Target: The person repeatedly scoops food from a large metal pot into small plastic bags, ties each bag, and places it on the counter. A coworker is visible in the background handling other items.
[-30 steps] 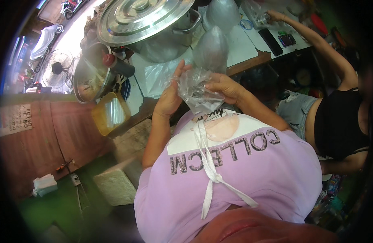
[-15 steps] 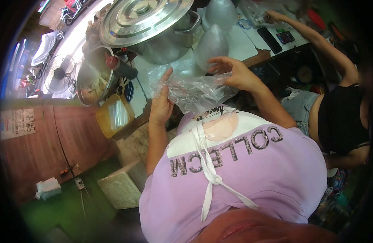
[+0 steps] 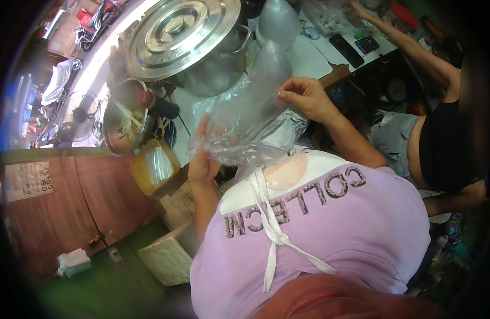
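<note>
A clear plastic bag [image 3: 245, 119] is stretched between both hands in front of my chest. My left hand [image 3: 202, 159] pinches its lower left edge. My right hand [image 3: 306, 97] grips its upper right edge, fingers curled over the plastic. The bag looks empty and crinkled. Just beyond it stands a large steel pot with a lid [image 3: 189, 40] on the white counter [image 3: 308, 58]. My lilac shirt with a white drawstring fills the lower middle of the view.
Tied clear bags [image 3: 277, 21] stand beside the pot. A smaller pot with food [image 3: 122, 125] and a yellow tub [image 3: 152, 165] sit at the left. Another person in a black top [image 3: 447, 143] reaches over the counter at right, near a remote and phone [image 3: 356, 48].
The bag went from bunched close together in both hands to pulled open; my right hand moved up and right, my left hand down and left.
</note>
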The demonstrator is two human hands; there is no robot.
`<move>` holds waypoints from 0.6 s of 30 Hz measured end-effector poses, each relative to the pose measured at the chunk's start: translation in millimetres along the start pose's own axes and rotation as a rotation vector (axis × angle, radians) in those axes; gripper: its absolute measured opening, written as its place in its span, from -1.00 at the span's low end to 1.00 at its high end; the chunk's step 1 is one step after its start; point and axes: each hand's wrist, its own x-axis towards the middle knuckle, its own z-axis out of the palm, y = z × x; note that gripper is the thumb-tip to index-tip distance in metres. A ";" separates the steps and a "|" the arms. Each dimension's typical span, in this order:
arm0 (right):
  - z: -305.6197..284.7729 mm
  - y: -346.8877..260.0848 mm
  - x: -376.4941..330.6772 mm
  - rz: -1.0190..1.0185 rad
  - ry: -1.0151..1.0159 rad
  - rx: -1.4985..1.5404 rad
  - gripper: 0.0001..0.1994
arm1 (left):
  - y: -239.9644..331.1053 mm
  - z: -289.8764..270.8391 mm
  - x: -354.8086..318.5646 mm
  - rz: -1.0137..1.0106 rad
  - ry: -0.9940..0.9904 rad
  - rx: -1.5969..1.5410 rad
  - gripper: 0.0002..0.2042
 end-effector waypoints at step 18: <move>19.9 35.5 8.2 -0.515 0.028 -0.289 -0.84 | -66.2 33.6 86.5 0.023 0.327 0.395 -0.85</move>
